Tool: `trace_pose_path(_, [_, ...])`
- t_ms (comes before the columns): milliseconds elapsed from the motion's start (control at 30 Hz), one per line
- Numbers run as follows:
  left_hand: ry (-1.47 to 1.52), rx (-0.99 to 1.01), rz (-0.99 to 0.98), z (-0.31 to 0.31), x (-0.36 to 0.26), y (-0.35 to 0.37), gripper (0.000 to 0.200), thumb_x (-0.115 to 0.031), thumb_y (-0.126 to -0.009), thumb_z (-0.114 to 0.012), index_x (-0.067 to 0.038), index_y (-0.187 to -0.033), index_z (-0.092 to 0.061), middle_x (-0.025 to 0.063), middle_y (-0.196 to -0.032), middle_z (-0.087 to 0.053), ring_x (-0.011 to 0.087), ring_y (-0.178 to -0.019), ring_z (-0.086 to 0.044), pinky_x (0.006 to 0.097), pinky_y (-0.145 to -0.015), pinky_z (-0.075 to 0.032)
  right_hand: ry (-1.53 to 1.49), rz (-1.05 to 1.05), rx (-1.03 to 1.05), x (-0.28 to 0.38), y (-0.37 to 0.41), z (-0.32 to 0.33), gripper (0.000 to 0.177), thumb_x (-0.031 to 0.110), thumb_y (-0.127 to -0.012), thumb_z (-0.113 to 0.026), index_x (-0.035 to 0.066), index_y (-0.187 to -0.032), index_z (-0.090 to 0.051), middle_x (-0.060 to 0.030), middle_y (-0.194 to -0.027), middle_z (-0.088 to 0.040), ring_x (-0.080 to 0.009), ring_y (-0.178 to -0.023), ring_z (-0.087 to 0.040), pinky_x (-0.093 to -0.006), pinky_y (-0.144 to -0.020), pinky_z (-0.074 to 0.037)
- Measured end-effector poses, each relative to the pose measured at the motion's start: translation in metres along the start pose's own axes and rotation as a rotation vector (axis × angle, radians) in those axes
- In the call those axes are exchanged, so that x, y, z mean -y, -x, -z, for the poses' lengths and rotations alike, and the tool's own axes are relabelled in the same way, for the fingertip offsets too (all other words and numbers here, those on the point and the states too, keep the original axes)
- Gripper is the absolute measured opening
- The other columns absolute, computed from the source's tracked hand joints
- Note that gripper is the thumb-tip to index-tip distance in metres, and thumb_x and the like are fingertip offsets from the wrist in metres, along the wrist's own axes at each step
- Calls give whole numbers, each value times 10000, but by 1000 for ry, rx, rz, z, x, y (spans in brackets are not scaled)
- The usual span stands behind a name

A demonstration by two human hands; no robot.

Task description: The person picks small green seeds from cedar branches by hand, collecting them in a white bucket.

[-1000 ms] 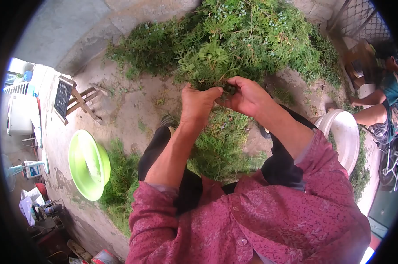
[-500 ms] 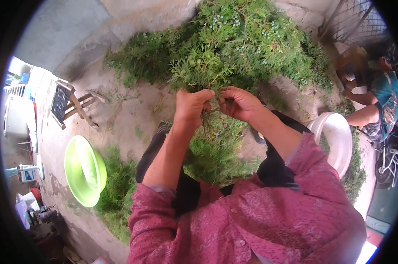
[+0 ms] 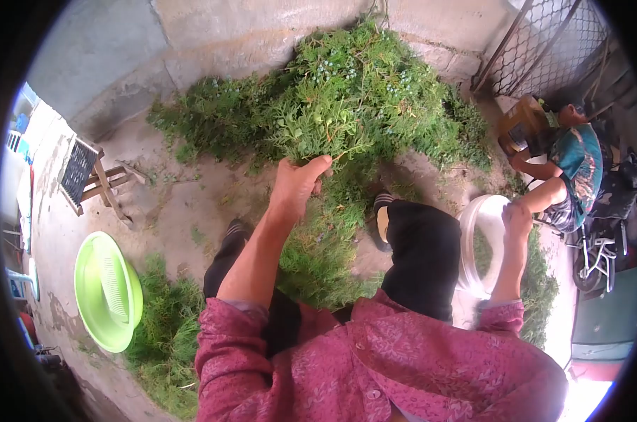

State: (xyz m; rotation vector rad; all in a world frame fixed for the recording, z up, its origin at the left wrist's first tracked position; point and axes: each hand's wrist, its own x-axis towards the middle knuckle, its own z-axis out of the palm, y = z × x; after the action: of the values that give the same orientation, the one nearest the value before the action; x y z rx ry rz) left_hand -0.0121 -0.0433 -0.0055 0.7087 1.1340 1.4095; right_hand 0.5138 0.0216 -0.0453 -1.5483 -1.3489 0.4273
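Observation:
My left hand (image 3: 301,184) is closed around the stem end of a leafy cypress branch (image 3: 322,130), in front of the large pile of cut greenery. The branch fans out beyond my thumb and merges with the pile behind it. On the right, my right hand (image 3: 518,219) is at the far right side of a white bucket (image 3: 475,246), by its rim. Its back faces me and the fingers are mostly hidden, so whether it holds anything does not show. More loose greenery (image 3: 318,246) lies on the ground between my legs.
A green basin (image 3: 86,302) with a ribbed panel stands at left beside another heap of sprigs (image 3: 167,330). Behind it is a small wooden folding stool (image 3: 97,179). At right, another person (image 3: 571,165) sits near a cardboard box (image 3: 522,126). A concrete wall (image 3: 227,35) bounds the back.
My right hand has left the spot beside my left hand and swung right to the bucket. My left hand still grips the branch. The camera view has shifted.

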Motion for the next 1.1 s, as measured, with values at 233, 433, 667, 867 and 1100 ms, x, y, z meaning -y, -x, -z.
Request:
trace_pose_path(233, [-43,46,17,-4,4,0,220,-148,-749,-630,10,-887,-561,62,-794,-582,134,-662,-544,257,-424,-350,401,-232,310,85,42,-16,407,138,-706,-565,-42,-1070,-542,-171,-1006,-586,-247,-968,-549,-310,-831,-415])
trace_pose_path(433, [-2,50,20,-6,3,-4,231,-147,-747,-636,-22,-922,-554,49,-806,-583,130,-643,-542,254,-424,-352,-287,-182,873,180,47,-148,615,323,-775,-630,-65,-1197,-408,-157,-1094,-527,-218,-955,-519,-317,-834,-414])
trace_pose_path(667, [84,155,128,-4,5,-12,232,-136,-740,-643,-22,-922,-554,45,-787,-591,120,-579,-523,240,-419,-355,-727,-597,1096,228,53,-260,665,274,-736,-686,-27,-1222,-349,-95,-1051,-530,-184,-914,-527,-317,-777,-426])
trace_pose_path(867, [-32,99,226,-5,20,-22,348,-185,-720,-685,19,-961,-538,83,-824,-592,124,-475,-478,259,-405,-374,-736,-553,1006,230,52,-273,370,131,-744,-671,12,-1046,-492,-46,-887,-566,-125,-707,-517,-282,-611,-437])
trace_pose_path(1100, [-373,-236,20,-15,37,-33,824,-272,-623,-764,44,-1240,-318,216,-1159,-450,283,-968,-505,365,-800,-426,-899,-776,919,202,39,-272,179,92,-765,-637,47,-902,-533,-10,-723,-524,-87,-557,-465,-247,-461,-384])
